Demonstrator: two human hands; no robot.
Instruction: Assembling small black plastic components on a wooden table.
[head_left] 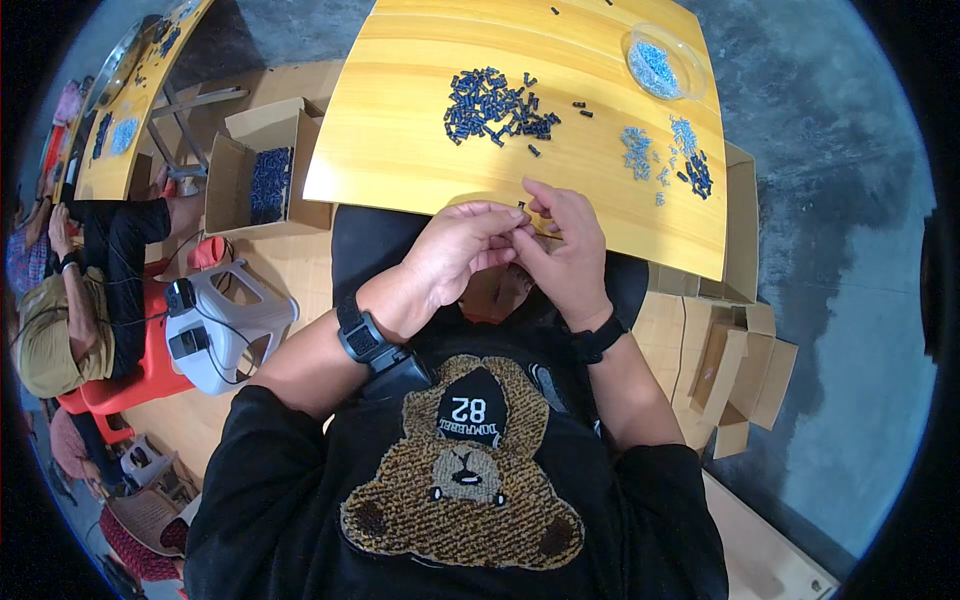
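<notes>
Just off the near edge of the wooden table, my left hand (462,245) is closed in a pinch, with a small black plastic part (521,205) showing at its fingertips. My right hand (568,250) meets it there; its thumb and fingers are drawn together against the left fingertips, and whatever they grip is hidden. Beyond the hands lies a loose pile of small black plastic parts (490,105). To the right are small clear pieces (637,153) and a smaller heap of black parts (697,176).
A clear round bowl (690,72) with bluish pieces stands at the table's (400,165) far right. Left of the table, a cardboard box (225,185) holds dark parts; more cardboard (755,365) lies at right. A white stool (228,330) and a seated person (70,330) are at left.
</notes>
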